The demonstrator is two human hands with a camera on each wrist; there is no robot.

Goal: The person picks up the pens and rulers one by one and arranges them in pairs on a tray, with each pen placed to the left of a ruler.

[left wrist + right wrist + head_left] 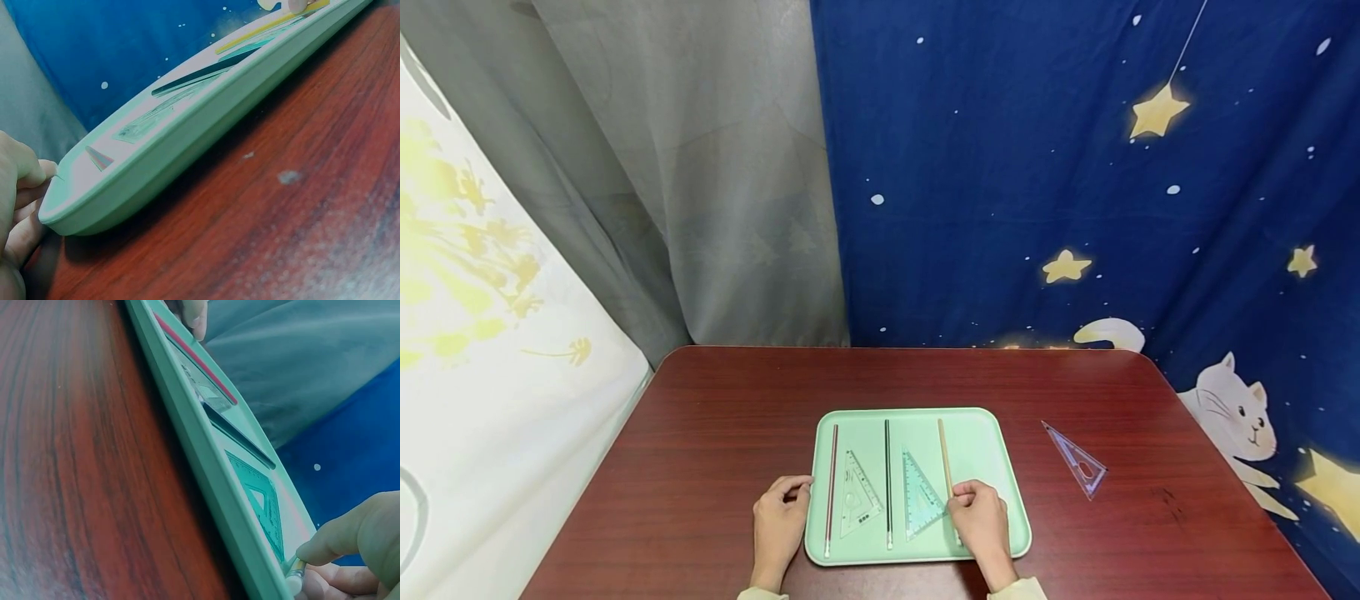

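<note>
A pale green tray (pixel 925 553) holds a red pencil (pixel 832 492), a clear set square (pixel 859 498), a black pencil (pixel 888 483), a teal set square (pixel 919 500) and a yellow pencil (pixel 945 454), laid out from left to right. Thumb and fingers of my right hand (pixel 982 518) pinch the yellow pencil near its eraser end, seen also in the right wrist view as a white eraser (pixel 294 584). At the tray's left edge, my left hand (pixel 779 521) grips the rim (pixel 59 203) between its fingers.
Right of the tray, a purple-tinted set square (pixel 1078 461) lies on the dark red wooden table (pixel 737 408). Behind the table hang a grey curtain (pixel 752 183) and a blue curtain (pixel 985 167) with stars. White printed fabric (pixel 497 350) hangs at the left.
</note>
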